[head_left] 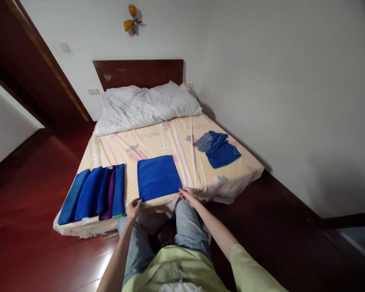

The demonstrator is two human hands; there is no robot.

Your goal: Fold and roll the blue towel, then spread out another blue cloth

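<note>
A blue cloth (158, 177) lies flat in a near-square on the front part of the bed. My left hand (134, 209) pinches its near left corner between thumb and fingers. At the near right corner, my right hand (187, 194) has its fingers closed on the cloth's edge. To the left of the cloth lies a row of several folded cloths (89, 194), blue and one purple, side by side. Farther right, a crumpled blue cloth (222, 154) with green edging lies together with a grey cloth (204, 142).
The bed (152, 140) has a pale patterned sheet. A white quilt (146, 105) is bunched against the dark wooden headboard (142, 73). Dark red floor (27, 182) runs along the left, and a white wall (280, 101) stands at the right.
</note>
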